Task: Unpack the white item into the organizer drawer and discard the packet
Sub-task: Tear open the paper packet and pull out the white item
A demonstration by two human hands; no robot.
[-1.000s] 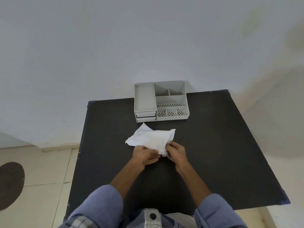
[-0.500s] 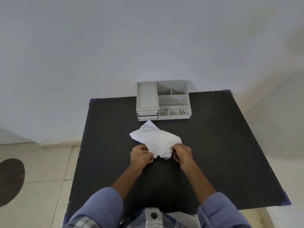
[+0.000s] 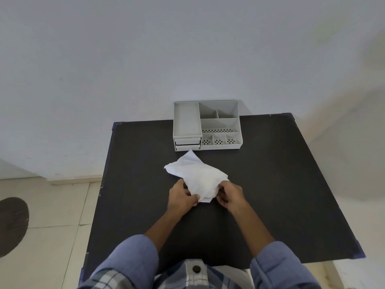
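Observation:
A crumpled white packet (image 3: 196,174) lies on the black table (image 3: 270,184) in the middle. My left hand (image 3: 181,196) pinches its near left edge and my right hand (image 3: 230,195) grips its near right corner. What is inside the packet is hidden. A grey desk organizer (image 3: 208,126) with several open compartments stands at the table's far edge against the wall. Its two small drawers (image 3: 188,143) at the front left look shut.
A pale wall rises right behind the table. Tiled floor lies to the left, with a dark round mat (image 3: 11,224) at the far left. The table's near right corner (image 3: 359,254) has a blue cap.
The packet has turned so that its far corner points more toward the organizer. Both hands have shifted slightly apart along its near edge.

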